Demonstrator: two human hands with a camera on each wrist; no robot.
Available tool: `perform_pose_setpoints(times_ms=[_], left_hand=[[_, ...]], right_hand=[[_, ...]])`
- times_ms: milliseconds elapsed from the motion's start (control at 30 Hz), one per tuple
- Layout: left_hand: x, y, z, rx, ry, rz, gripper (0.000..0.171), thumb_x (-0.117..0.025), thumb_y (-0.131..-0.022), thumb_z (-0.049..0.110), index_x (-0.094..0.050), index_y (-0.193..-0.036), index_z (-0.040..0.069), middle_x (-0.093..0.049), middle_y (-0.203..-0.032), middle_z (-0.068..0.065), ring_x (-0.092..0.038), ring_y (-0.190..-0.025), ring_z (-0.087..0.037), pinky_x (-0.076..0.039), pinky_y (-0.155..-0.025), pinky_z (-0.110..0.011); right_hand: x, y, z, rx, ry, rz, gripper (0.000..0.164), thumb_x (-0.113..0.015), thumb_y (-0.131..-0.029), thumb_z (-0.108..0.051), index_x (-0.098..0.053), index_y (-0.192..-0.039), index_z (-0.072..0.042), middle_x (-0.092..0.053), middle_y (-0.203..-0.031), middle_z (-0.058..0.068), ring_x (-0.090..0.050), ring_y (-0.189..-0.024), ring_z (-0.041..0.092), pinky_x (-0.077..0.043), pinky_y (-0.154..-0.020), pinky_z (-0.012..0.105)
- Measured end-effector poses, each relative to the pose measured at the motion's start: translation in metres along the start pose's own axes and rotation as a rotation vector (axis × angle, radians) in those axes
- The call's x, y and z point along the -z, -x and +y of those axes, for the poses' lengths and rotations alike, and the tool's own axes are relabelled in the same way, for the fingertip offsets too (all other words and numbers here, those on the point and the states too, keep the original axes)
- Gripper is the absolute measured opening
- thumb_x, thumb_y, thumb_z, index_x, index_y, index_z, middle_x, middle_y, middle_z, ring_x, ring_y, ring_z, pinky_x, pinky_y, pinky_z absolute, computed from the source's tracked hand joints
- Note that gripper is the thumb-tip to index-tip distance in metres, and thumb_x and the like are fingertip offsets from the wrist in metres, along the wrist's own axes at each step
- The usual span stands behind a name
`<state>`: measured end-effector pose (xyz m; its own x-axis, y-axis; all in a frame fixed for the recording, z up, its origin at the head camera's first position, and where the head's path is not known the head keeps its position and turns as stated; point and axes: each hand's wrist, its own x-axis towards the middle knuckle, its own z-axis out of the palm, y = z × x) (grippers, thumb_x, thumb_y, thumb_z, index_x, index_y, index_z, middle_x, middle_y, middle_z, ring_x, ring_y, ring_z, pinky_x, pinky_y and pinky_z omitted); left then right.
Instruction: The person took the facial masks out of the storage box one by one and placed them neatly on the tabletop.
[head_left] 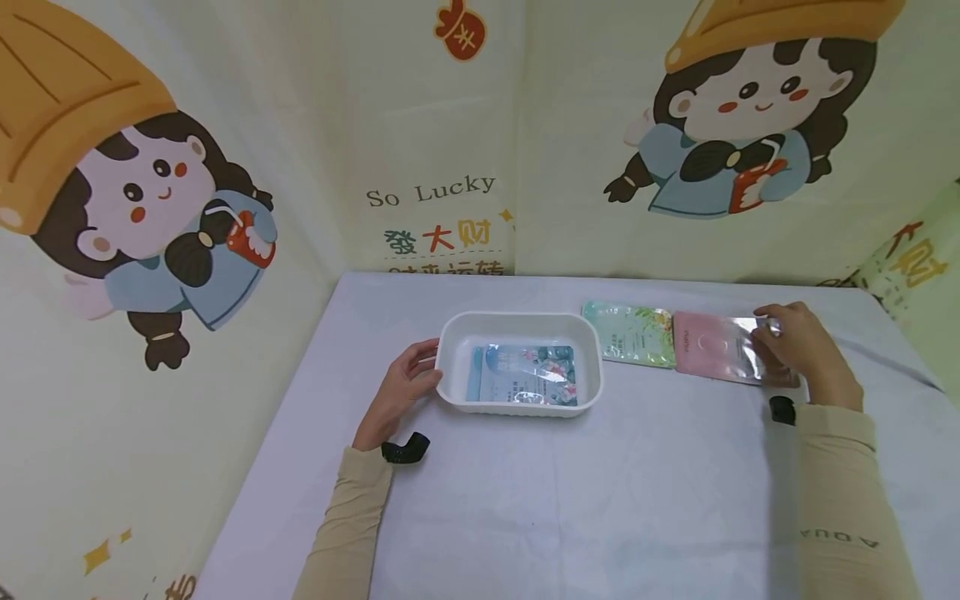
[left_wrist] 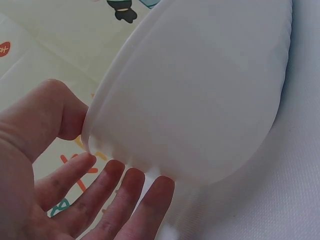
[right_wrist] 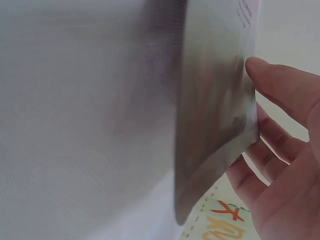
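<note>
My left hand [head_left: 397,392] holds the left end of a white plastic tray [head_left: 521,410]. In the left wrist view the thumb is at the rim and the fingertips [left_wrist: 162,187] rest against the outer wall. Inside the tray lie light-blue face mask packets [head_left: 528,375], overlapping. At the right, my right hand [head_left: 806,342] pinches the right edge of a glossy pink face mask packet [head_left: 712,343]. The right wrist view shows this packet [right_wrist: 215,115] between the thumb and the fingers behind it. A green face mask packet [head_left: 633,335] lies directly left of the pink one.
White cloth covers the table [head_left: 600,500]. Behind it hangs a cream curtain [head_left: 570,167] printed with cartoon figures and lettering. A black wrist camera [head_left: 406,448] sits at the left cuff, another wrist camera [head_left: 782,410] at the right cuff.
</note>
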<state>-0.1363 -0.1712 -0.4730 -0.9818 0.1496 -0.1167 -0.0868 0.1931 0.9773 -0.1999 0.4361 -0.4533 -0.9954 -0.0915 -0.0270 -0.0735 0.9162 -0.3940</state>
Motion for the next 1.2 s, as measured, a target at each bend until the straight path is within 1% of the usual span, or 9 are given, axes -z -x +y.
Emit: perform_pose_setpoints(times_ms=[167, 333, 433, 633, 800, 1000, 1100, 1200], left_hand=[[-0.002, 0.000, -0.001, -0.003, -0.001, 0.006, 0.056, -0.066, -0.092, 0.009, -0.046, -0.145, 0.014, -0.049, -0.145, -0.010, -0.052, -0.130, -0.030, -0.050, -0.103, -0.041], [-0.002, 0.001, -0.001, -0.002, -0.009, 0.006, 0.056, -0.067, -0.092, 0.010, -0.047, -0.145, 0.014, -0.049, -0.145, -0.010, -0.052, -0.130, -0.030, -0.050, -0.104, -0.041], [-0.002, 0.002, 0.000, 0.005, -0.008, 0.008, 0.056, -0.067, -0.092, 0.010, -0.047, -0.144, 0.015, -0.049, -0.144, -0.008, -0.052, -0.130, -0.029, -0.049, -0.104, -0.043], [-0.001, 0.001, -0.001, 0.009, -0.004, 0.002, 0.056, -0.066, -0.092, 0.010, -0.047, -0.144, 0.016, -0.049, -0.144, -0.008, -0.052, -0.130, -0.029, -0.047, -0.106, -0.046], [-0.002, -0.001, -0.001, 0.008, -0.004, 0.010, 0.055, -0.066, -0.092, 0.010, -0.048, -0.143, 0.017, -0.050, -0.143, -0.006, -0.053, -0.128, -0.027, -0.048, -0.105, -0.044], [-0.001, 0.000, 0.000, 0.010, -0.002, 0.001, 0.055, -0.067, -0.092, 0.012, -0.047, -0.143, 0.017, -0.050, -0.143, -0.006, -0.053, -0.129, -0.027, -0.048, -0.105, -0.043], [0.001, 0.001, 0.000, 0.012, 0.008, -0.003, 0.056, -0.068, -0.092, 0.013, -0.047, -0.144, 0.017, -0.049, -0.144, -0.007, -0.053, -0.129, -0.028, -0.048, -0.104, -0.044], [0.001, 0.001, 0.001, 0.009, 0.016, -0.008, 0.057, -0.069, -0.092, 0.013, -0.047, -0.144, 0.016, -0.049, -0.144, -0.008, -0.053, -0.129, -0.029, -0.048, -0.104, -0.044]], right_hand=[[-0.001, -0.001, 0.002, -0.025, -0.012, -0.031, 0.038, -0.055, -0.097, -0.007, -0.048, -0.128, 0.013, -0.036, -0.123, 0.043, -0.036, -0.114, 0.059, -0.030, -0.099, 0.074], [-0.002, 0.004, 0.001, -0.043, -0.024, -0.064, 0.044, -0.057, -0.097, -0.011, -0.044, -0.130, 0.014, -0.034, -0.126, 0.045, -0.031, -0.119, 0.062, -0.028, -0.099, 0.076], [-0.003, 0.006, -0.001, -0.087, -0.038, -0.085, 0.048, -0.057, -0.098, -0.016, -0.042, -0.133, 0.013, -0.031, -0.131, 0.044, -0.026, -0.123, 0.062, -0.027, -0.099, 0.076], [-0.001, 0.008, -0.009, -0.128, -0.044, -0.077, 0.049, -0.059, -0.098, -0.017, -0.042, -0.134, 0.011, -0.028, -0.135, 0.044, -0.022, -0.126, 0.061, -0.027, -0.100, 0.077], [0.002, 0.008, -0.017, -0.153, -0.059, -0.077, 0.049, -0.059, -0.099, -0.018, -0.042, -0.136, 0.010, -0.022, -0.141, 0.044, -0.019, -0.129, 0.060, -0.025, -0.102, 0.077], [0.000, 0.009, -0.029, -0.127, -0.074, -0.084, 0.052, -0.057, -0.100, -0.023, -0.040, -0.139, 0.008, -0.022, -0.144, 0.042, -0.018, -0.132, 0.059, -0.023, -0.104, 0.076], [-0.002, 0.010, -0.037, -0.119, -0.066, -0.074, 0.053, -0.059, -0.099, -0.021, -0.040, -0.139, 0.007, -0.024, -0.143, 0.041, -0.020, -0.132, 0.058, -0.024, -0.104, 0.076], [-0.003, 0.012, -0.044, -0.087, -0.045, -0.045, 0.051, -0.060, -0.098, -0.016, -0.041, -0.138, 0.009, -0.027, -0.141, 0.041, -0.024, -0.130, 0.057, -0.027, -0.103, 0.075]])
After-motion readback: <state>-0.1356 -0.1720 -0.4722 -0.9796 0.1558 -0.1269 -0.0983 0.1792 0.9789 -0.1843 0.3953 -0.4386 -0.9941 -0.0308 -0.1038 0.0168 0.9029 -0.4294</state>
